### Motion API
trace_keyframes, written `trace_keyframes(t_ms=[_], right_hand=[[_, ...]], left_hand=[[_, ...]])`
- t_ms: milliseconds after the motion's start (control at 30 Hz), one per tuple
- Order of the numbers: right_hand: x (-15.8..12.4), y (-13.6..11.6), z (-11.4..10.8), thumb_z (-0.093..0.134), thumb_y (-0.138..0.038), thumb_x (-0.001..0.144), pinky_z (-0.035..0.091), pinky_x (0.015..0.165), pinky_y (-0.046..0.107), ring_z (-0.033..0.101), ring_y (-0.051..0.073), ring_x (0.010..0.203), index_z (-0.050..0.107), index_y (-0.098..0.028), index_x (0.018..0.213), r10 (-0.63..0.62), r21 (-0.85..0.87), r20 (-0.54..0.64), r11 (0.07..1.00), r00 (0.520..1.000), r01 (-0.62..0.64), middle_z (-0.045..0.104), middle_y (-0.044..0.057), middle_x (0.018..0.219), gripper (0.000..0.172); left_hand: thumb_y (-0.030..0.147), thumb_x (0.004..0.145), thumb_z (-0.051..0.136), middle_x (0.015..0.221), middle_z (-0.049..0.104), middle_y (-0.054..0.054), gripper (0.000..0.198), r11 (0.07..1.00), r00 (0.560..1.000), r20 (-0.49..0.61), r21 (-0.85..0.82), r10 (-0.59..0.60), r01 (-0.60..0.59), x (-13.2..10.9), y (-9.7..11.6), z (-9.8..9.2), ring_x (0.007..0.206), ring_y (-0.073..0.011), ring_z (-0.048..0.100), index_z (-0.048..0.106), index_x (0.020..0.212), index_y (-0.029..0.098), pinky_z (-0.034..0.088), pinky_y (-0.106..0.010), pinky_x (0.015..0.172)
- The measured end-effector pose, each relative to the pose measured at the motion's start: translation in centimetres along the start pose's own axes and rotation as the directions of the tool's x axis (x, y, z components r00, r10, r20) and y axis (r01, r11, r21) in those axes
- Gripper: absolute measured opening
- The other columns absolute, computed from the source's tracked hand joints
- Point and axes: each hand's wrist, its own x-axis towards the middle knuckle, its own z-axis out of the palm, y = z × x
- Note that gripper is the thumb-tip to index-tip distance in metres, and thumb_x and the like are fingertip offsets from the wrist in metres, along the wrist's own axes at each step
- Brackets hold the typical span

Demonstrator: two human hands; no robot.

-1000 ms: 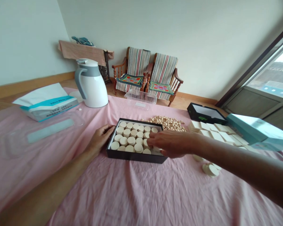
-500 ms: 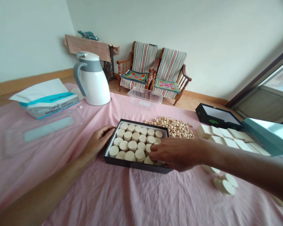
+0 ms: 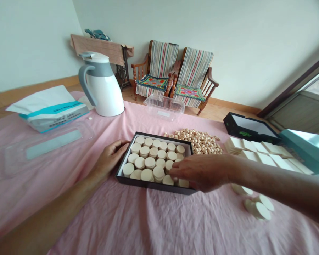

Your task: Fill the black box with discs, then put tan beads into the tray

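Observation:
A shallow black box [image 3: 158, 189] with a white lining sits in front of me, filled with rows of stacked round wooden discs [image 3: 150, 163]. My left hand [image 3: 112, 156] is closed against the box's left end, with thumb and fingertips at its rim. Over the right part of the box, my right hand [image 3: 195, 171] has its fingers bent down among the discs. The fingertips are pressed together on wooden discs there, though the hand partly covers them. A few loose discs [image 3: 262, 210] lie on the cloth beneath my right forearm.
Behind the box is a pile of small wooden pieces [image 3: 199, 141]. Square wooden tiles [image 3: 264, 159], a black box lid [image 3: 251, 132] and a teal box [image 3: 305, 145] stand right. A white jug [image 3: 108, 92], tissue pack [image 3: 53, 113] and clear plastic trays [image 3: 164, 106] are on the pink cloth [image 3: 138, 219].
The view has tilted slightly. My right hand has moved a little within the box, and a disc near the front right corner shows more. My left hand stays at the box's left end.

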Motion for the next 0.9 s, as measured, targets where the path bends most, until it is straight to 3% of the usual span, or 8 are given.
trace_keyframes(t_ms=[200, 433, 600, 733, 800, 900], right_hand=[[-1.4, 0.0, -0.3, 0.053, -0.009, 0.079, 0.045, 0.073, 0.029, 0.061, 0.016, 0.084, 0.059, -0.019, 0.106, 0.104, 0.109, -0.119, 0.990, 0.987, -0.091, 0.066, 0.006, 0.097, 0.030], [-4.6, -1.1, -0.7, 0.046, -0.013, 0.086, 0.045, 0.080, 0.029, 0.062, 0.016, 0.090, 0.061, -0.021, 0.099, 0.264, 0.177, -0.303, 0.960, 0.916, -0.218, 0.067, 0.004, 0.095, 0.021], [-7.6, 0.4, 0.8, 0.048, -0.017, 0.086, 0.043, 0.069, 0.025, 0.062, 0.013, 0.076, 0.063, -0.022, 0.095, 0.432, 0.193, -0.457, 0.901, 0.777, -0.387, 0.068, 0.002, 0.086, 0.018], [-9.7, 1.8, 2.1, 0.049, -0.019, 0.084, 0.041, 0.059, 0.023, 0.059, 0.012, 0.063, 0.064, -0.019, 0.086, 0.578, 0.244, -0.488, 0.810, 0.654, -0.534, 0.067, 0.002, 0.073, 0.015], [-9.8, 1.6, 2.4, 0.048, -0.019, 0.084, 0.042, 0.061, 0.023, 0.060, 0.013, 0.065, 0.065, -0.019, 0.086, 0.586, 0.267, -0.492, 0.805, 0.643, -0.529, 0.068, 0.002, 0.076, 0.016], [-8.5, 0.1, 2.7, 0.047, -0.017, 0.085, 0.043, 0.076, 0.026, 0.061, 0.015, 0.084, 0.064, -0.020, 0.093, 0.476, 0.246, -0.558, 0.878, 0.680, -0.411, 0.069, 0.003, 0.093, 0.020]], left_hand=[[0.057, 0.070, 0.064, 0.091, 0.071, -0.008, 0.052, 1.000, 1.000, 0.002, 0.006, 0.020, -0.020, 0.1, 0.0, -0.1, 0.080, -0.0243, 0.065, 0.066, 0.103, 0.016, 0.049, -0.027, 0.060], [0.058, 0.069, 0.064, 0.091, 0.070, -0.007, 0.050, 1.000, 1.000, -0.011, 0.013, 0.026, -0.025, 0.1, -0.1, 0.0, 0.085, -0.0251, 0.064, 0.066, 0.096, 0.016, 0.049, -0.027, 0.062], [0.059, 0.068, 0.065, 0.086, 0.071, -0.005, 0.049, 0.999, 0.999, -0.014, 0.013, 0.032, -0.032, 0.1, -0.1, 0.1, 0.079, -0.0222, 0.064, 0.066, 0.093, 0.017, 0.047, -0.025, 0.060], [0.058, 0.069, 0.065, 0.090, 0.070, -0.006, 0.051, 0.998, 0.998, -0.011, 0.011, 0.060, -0.060, 0.2, -0.2, 0.1, 0.080, -0.0214, 0.063, 0.066, 0.096, 0.016, 0.047, -0.024, 0.062], [0.058, 0.068, 0.066, 0.090, 0.070, -0.006, 0.050, 0.997, 0.997, -0.018, 0.017, 0.073, -0.073, 0.3, -0.3, 0.1, 0.081, -0.0210, 0.063, 0.067, 0.095, 0.016, 0.047, -0.024, 0.063], [0.058, 0.066, 0.068, 0.088, 0.071, -0.005, 0.049, 0.997, 0.997, -0.032, 0.003, 0.073, -0.073, 0.4, -0.4, 0.1, 0.077, -0.0198, 0.064, 0.067, 0.092, 0.016, 0.047, -0.023, 0.061]])
